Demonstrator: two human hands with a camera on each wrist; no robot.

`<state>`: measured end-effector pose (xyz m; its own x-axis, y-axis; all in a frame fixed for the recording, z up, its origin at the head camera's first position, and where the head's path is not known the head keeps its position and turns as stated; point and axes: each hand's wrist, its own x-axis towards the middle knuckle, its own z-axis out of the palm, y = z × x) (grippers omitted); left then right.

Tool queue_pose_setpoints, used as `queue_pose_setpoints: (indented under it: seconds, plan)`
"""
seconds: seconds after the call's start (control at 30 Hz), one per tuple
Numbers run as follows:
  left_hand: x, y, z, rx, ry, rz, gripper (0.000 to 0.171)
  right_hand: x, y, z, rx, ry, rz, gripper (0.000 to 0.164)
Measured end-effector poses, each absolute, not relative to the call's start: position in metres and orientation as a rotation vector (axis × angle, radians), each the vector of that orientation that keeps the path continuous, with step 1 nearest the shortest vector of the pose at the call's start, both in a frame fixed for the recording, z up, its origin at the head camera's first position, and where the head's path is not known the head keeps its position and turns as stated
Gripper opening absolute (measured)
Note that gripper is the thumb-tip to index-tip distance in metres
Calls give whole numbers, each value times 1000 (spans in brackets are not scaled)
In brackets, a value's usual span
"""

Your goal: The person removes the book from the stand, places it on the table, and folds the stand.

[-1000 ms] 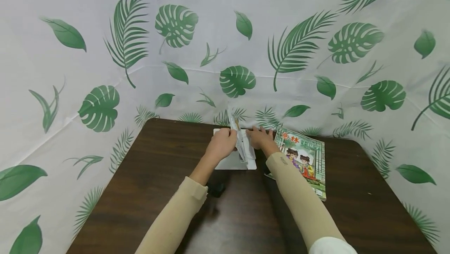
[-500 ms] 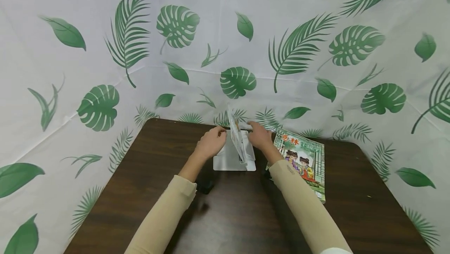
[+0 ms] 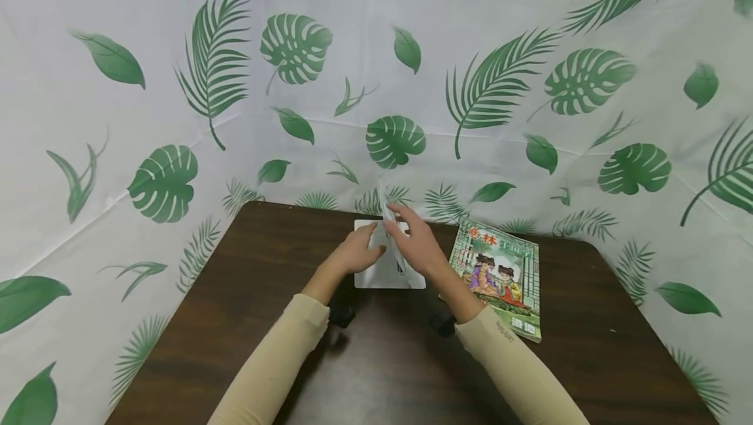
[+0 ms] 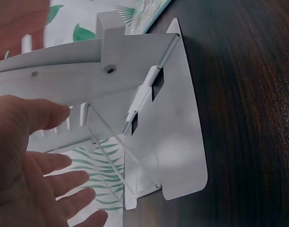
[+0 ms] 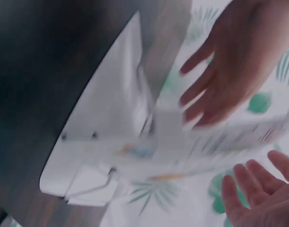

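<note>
A white metal book stand sits at the table's far side. Its upright panel rises from the base plate, with a thin wire support behind it. My left hand is at the stand's left side, fingers relaxed and spread, gripping nothing; the left wrist view shows its thumb close to the panel. My right hand is on the panel's other side. In the right wrist view, my right hand's fingers appear loosely extended beside the blurred panel, apart from it.
A colourful magazine lies on the dark wooden table, right of the stand. A white cloth with green leaves hangs behind the table. Small black wrist devices show under the forearms.
My left hand has let go of the panel and lowered beside it. My right hand has moved left and nearer, from behind the stand to the panel's right side. The magazine stays put.
</note>
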<state>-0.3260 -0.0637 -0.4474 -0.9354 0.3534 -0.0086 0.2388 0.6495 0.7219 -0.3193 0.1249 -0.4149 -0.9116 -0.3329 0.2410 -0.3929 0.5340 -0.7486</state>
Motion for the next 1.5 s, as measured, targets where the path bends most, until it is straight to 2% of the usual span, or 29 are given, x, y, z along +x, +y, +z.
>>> queue_pose_setpoints:
  seconds: [0.27, 0.3, 0.5, 0.67, 0.9, 1.17, 1.5]
  plan:
    - [-360, -68, -491, 837, 2753, 1093, 73, -290, 107, -413, 656, -2697, 1392, 64]
    - [-357, -64, -486, 817, 2759, 1073, 71, -289, 106, -413, 651, -2686, 1396, 63]
    - [-386, -51, -522, 865, 2833, 977, 65, -288, 108, -415, 620, -2633, 1416, 57]
    - [-381, -42, -514, 762, 2879, 844, 65, -288, 110, -416, 621, -2599, 1422, 55]
    - [-348, -36, -469, 640, 2852, 924, 63, -287, 110, -417, 618, -2574, 1447, 54]
    - [-344, -27, -469, 402, 3008, 761, 54, -287, 110, -417, 593, -2545, 1485, 52]
    - [-349, -20, -467, 420, 3047, 563, 52, -284, 120, -416, 588, -2511, 1527, 52]
